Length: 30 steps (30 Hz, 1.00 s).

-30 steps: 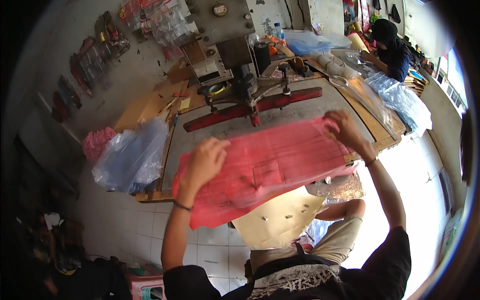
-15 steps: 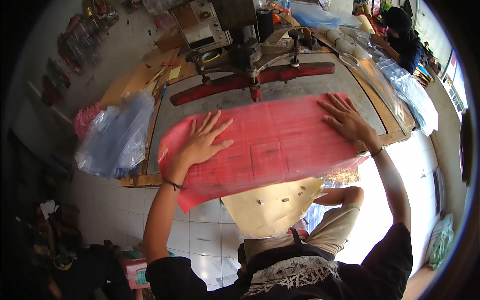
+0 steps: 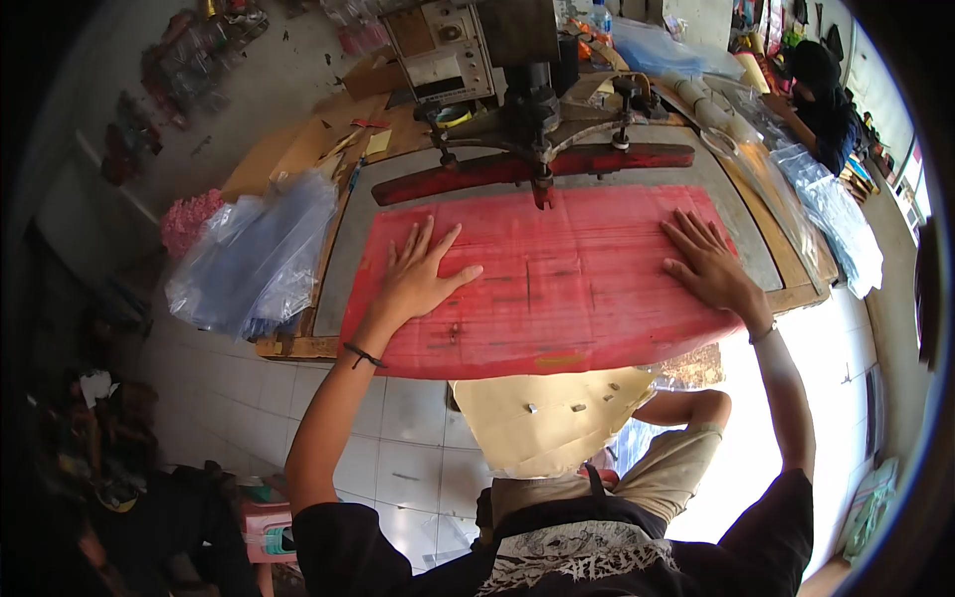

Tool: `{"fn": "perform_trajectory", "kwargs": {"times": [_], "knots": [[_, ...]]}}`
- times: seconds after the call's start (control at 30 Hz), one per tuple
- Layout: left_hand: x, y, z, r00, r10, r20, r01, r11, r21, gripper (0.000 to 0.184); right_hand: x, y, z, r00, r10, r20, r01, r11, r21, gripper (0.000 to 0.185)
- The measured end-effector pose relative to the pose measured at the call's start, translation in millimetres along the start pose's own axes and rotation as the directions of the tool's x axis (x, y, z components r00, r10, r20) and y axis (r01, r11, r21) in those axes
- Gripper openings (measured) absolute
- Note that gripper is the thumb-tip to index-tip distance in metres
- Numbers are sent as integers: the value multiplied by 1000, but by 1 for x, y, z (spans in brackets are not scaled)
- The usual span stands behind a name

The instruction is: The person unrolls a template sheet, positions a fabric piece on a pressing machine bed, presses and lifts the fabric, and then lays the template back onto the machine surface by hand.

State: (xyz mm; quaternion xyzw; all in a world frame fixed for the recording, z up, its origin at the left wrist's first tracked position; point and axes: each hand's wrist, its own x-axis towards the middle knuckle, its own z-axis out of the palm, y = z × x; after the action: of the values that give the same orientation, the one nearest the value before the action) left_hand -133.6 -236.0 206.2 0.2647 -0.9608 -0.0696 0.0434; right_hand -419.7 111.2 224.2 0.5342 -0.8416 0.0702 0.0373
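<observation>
A red sheet (image 3: 557,289) with dark line marks and creases lies across the grey plate (image 3: 748,224) of the work table, its near edge hanging over the front. My left hand (image 3: 420,279) rests flat on the sheet's left part, fingers spread. On its right part lies my right hand (image 3: 711,264), also flat with the fingers stretched forward. Just beyond the sheet's far edge is a long red-and-black bar (image 3: 448,179), fixed under a dark metal press arm (image 3: 542,114). Neither hand grasps anything.
Clear plastic sheets (image 3: 264,249) lie at the table's left, more plastic (image 3: 831,209) at the right. A control box (image 3: 443,55) stands behind. Yellowish board (image 3: 542,418) with small pieces is below the front edge. One person (image 3: 821,99) sits at right; another dark figure (image 3: 169,527) is lower left.
Both hands have shifted the red sheet, which now lies straighter and flatter on the plate. Its lower left corner no longer hangs down as far. The camera view has moved slightly.
</observation>
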Motion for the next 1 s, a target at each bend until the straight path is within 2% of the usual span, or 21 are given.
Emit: {"fn": "perform_trajectory", "kwargs": {"times": [0.13, 0.43, 0.47, 0.6, 0.7, 0.83, 0.93, 1.0], "knots": [[12, 5, 10, 999, -22, -35, 22, 1000, -3, 91, 20, 17, -1, 999, -33, 21, 31, 997, 65, 63], [86, -11, 21, 999, 4, -36, -4, 1000, -9, 89, 77, 62, 19, 1000, -4, 24, 4, 1000, 11, 64], [91, -13, 22, 996, 32, -81, -33, 999, -11, 84, 81, 64, 21, 1000, 3, 28, -3, 1000, 0, 64], [118, -32, 22, 990, 112, -87, -122, 986, -115, 80, 97, 69, 23, 999, 35, 25, -35, 999, -4, 63], [119, -27, 4, 994, 21, 112, -8, 993, -118, 78, 111, 77, 25, 997, 61, 45, -60, 998, -10, 62], [117, -17, -22, 966, -17, 258, 37, 996, -75, 90, 119, 84, 32, 999, 52, -3, -52, 998, -25, 62], [120, -27, -22, 967, 42, 251, 5, 983, -184, 101, 119, 87, 29, 1000, 30, 8, -30, 1000, 5, 61], [123, -36, -14, 967, 6, 254, 36, 986, -162, 105, 121, 87, 29, 999, 50, 10, -50, 999, -4, 61]]}}
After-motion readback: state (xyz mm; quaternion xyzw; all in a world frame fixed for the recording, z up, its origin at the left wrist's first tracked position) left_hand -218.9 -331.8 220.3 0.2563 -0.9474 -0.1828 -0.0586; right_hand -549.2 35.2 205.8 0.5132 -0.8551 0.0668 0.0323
